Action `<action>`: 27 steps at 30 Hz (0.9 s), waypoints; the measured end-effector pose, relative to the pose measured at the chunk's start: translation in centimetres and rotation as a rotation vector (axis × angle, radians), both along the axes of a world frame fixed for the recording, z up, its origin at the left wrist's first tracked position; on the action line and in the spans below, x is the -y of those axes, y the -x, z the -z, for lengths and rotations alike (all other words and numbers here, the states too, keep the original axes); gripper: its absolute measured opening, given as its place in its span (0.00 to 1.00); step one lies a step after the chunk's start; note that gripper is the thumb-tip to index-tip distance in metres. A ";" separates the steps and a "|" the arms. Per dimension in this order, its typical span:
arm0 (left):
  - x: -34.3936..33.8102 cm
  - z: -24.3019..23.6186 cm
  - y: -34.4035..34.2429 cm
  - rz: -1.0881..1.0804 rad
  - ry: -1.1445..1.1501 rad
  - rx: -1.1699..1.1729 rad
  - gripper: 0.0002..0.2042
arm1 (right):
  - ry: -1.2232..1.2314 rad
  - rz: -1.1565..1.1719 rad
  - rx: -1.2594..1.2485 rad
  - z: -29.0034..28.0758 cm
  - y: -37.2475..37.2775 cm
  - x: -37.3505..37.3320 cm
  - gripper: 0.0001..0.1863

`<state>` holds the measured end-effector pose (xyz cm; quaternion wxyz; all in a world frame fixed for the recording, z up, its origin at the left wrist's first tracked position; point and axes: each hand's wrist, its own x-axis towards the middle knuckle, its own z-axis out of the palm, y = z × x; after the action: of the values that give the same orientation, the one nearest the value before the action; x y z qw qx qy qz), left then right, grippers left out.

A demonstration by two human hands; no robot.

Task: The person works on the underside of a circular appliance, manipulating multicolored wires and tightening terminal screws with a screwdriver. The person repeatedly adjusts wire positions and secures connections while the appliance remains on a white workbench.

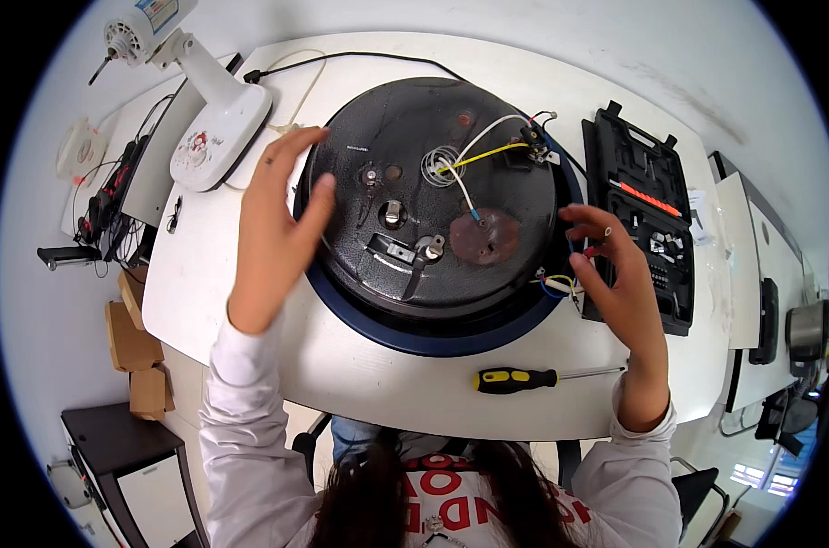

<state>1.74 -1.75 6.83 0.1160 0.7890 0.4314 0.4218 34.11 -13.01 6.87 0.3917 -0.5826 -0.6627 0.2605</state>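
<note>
While the left rim of a round black appliance part (424, 205) is flanked by the left hand (285, 215), its thumb and fingers spread wide with nothing held between them, the right rim is flanked by the right hand (620, 274), which is half open with curved fingers. Whether the rim is touched by either hand cannot be told, nor whether the red-ended lead (594, 249) seen between the right thumb and fingers is touched. The black part is carried, within a dark blue ring (424, 345), on the middle of the white worktop (204, 306). On its upturned face a yellow-sleeved wire (487, 155) and a loosely coiled white wire (430, 168) are exposed. Along the worktop's near edge, right of the middle, a black-and-yellow screwdriver (515, 379) is laid flat; by the right edge an opened black tool case (677, 317) is placed, and at the far left corner a white stand (223, 142) is set
</note>
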 end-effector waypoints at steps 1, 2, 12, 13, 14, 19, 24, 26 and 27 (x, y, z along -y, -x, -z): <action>-0.9 0.5 0.8 -0.026 0.181 0.098 0.17 | 0.008 0.017 -0.049 -0.3 0.1 0.0 0.24; -2.2 1.3 1.3 -0.016 0.269 0.184 0.17 | 0.105 -0.033 -0.098 -0.5 -0.4 0.0 0.29; -8.9 2.3 0.4 -0.091 0.621 0.282 0.21 | 0.361 -0.144 -0.182 -1.2 0.1 -2.3 0.33; -9.0 2.3 0.4 -0.077 0.601 0.330 0.20 | 0.393 -0.130 -0.129 -1.1 0.2 -2.4 0.32; -9.1 2.4 0.5 -0.064 0.582 0.378 0.19 | 0.366 -0.142 -0.180 -0.6 0.2 -2.5 0.31; -9.4 2.6 0.8 0.069 0.656 0.483 0.16 | 0.290 -0.100 -0.092 -0.3 0.6 -2.0 0.30; -8.6 2.7 0.5 0.138 0.812 0.781 0.15 | 0.185 -0.174 -0.027 -1.0 0.5 -0.4 0.28; -8.7 2.9 0.7 0.151 0.818 0.786 0.15 | 0.134 -0.219 0.097 -1.2 0.2 0.4 0.26; -8.9 2.8 0.7 0.151 0.807 0.775 0.15 | 0.103 -0.185 0.103 -1.0 0.4 0.8 0.26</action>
<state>1.08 7.13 4.04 0.5884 0.4982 0.4268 0.4727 33.68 -13.83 7.84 0.3010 -0.5508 -0.7187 0.2992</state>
